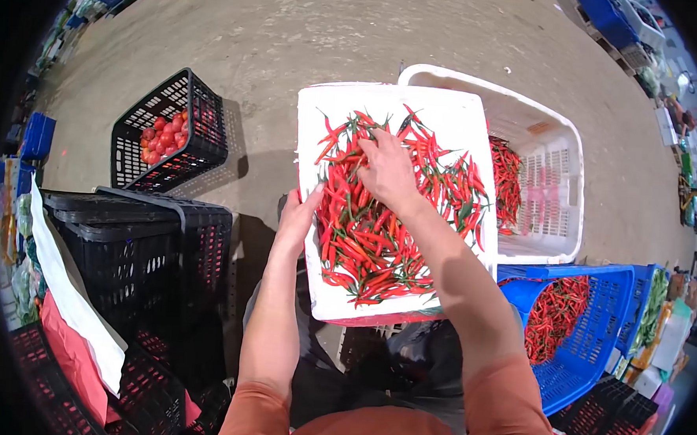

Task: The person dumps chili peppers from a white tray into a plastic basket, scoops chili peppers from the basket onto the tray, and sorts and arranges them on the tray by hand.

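A white foam board (441,103), with a reddish edge, lies in front of me with many red chili peppers (363,246) spread over it, several with green stems. My right hand (389,171) rests among the peppers near the upper middle, its fingers apart and touching them. I cannot see a pepper held in it. At the board's left edge is my left hand (295,219), thumb over the top and fingers along the outer side, gripping the edge. One dark pepper (405,126) lies near the top.
Behind the board's right side, a white crate (567,182) holds more red chilies. Further right, a blue basket (607,318) holds chilies too. A black crate (204,107) of red round produce stands on the floor at left. Stacked black crates (137,261) stand nearer on the left.
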The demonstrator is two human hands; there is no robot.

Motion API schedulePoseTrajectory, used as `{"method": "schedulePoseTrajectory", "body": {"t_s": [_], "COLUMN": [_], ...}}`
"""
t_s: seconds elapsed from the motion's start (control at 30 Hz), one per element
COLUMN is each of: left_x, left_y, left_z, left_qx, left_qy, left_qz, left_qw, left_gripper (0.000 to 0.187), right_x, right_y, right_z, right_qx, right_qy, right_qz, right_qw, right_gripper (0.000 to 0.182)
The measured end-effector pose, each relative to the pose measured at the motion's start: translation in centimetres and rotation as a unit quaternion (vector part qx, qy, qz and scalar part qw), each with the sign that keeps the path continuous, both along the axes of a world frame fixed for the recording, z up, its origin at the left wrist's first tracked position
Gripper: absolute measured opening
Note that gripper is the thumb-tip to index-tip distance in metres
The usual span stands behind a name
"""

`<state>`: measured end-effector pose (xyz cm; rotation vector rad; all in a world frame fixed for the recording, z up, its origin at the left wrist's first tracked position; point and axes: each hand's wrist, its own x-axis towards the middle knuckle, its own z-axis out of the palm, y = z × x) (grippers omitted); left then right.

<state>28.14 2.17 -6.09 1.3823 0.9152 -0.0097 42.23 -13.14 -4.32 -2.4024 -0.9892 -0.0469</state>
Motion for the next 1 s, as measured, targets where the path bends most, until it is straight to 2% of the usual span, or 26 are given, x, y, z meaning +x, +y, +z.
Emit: {"method": "schedulePoseTrajectory", "body": {"t_s": [0.03, 0.07, 0.1, 0.13, 0.2, 0.27, 0.33, 0.43, 0.53, 0.6, 0.7, 0.73, 0.8, 0.83, 0.9, 1.0], "left_x": [0.0, 0.0, -0.2, -0.2, -0.4, -0.5, -0.4, -0.3, -0.3, 0.0, 0.0, 0.0, -0.3, -0.3, -0.6, -0.8], "left_y": [0.1, 0.5, 0.7, 0.9, 1.2, 1.1, 0.8, 0.7, 0.9, 0.9, 1.0, 0.9, 1.1, 1.2, 1.6, 1.6], "left_z": [-0.2, -0.6, -1.1, -1.9, -2.7, -2.4, -1.8, -2.7, -3.5, -3.1, -2.6, -2.5, -2.5, -2.8, -3.1, -3.2], "left_qx": [-0.002, -0.008, -0.013, -0.044, -0.02, 0.006, 0.026, 0.042, 0.037, 0.006, -0.011, 0.017, 0.073, 0.048, 0.03, 0.016], "left_qy": [-0.001, -0.027, -0.052, -0.07, -0.07, -0.071, -0.056, -0.044, -0.039, -0.06, -0.057, -0.028, 0.027, 0.027, 0.022, 0.025], "left_qz": [-0.002, -0.045, -0.086, -0.083, -0.099, -0.089, -0.077, -0.059, -0.064, -0.058, -0.074, -0.064, -0.043, -0.03, -0.031, -0.041], "left_qw": [1.0, 0.999, 0.995, 0.993, 0.992, 0.993, 0.995, 0.996, 0.997, 0.997, 0.996, 0.997, 0.996, 0.998, 0.999, 0.999], "left_gripper": [0.067, 0.069, 0.071, 0.073, 0.073, 0.064, 0.054, 0.052, 0.05, 0.05, 0.05, 0.051, 0.054, 0.054, 0.053, 0.049], "right_x": [0.1, -0.6, -1.1, -1.5, -1.9, -2.5, -3.4, -5.0, -6.7, -7.8, -7.9, -7.6, -6.9, -6.2, -5.7, -5.5], "right_y": [-0.6, -1.5, -2.6, -3.9, -7.5, -10.5, -11.6, -10.3, -7.2, -5.7, -6.2, -6.8, -7.7, -8.2, -9.6, -12.2], "right_z": [0.4, 1.3, 2.1, 2.7, 2.9, 4.0, 4.7, 4.5, 3.6, 4.1, 2.6, 2.5, 3.1, 3.7, 4.3, 4.3], "right_qx": [-0.022, 0.035, 0.028, 0.022, -0.06, -0.147, -0.201, -0.116, -0.066, -0.108, -0.163, -0.182, -0.218, -0.252, -0.255, -0.209], "right_qy": [0.03, -0.005, 0.003, 0.012, 0.059, 0.16, 0.182, 0.132, 0.013, -0.009, -0.023, -0.032, 0.044, 0.082, 0.123, 0.141], "right_qz": [-0.018, -0.026, -0.022, -0.016, -0.006, -0.011, -0.029, -0.001, 0.077, 0.156, 0.163, 0.155, 0.132, 0.123, 0.084, 0.099], "right_qw": [0.999, 0.999, 0.999, 1.0, 0.996, 0.976, 0.962, 0.984, 0.995, 0.982, 0.973, 0.97, 0.966, 0.956, 0.955, 0.963], "right_gripper": [0.043, 0.04, 0.04, 0.041, 0.037, 0.037, 0.039, 0.047, 0.055, 0.053, 0.052, 0.051, 0.054, 0.051, 0.049, 0.048]}}
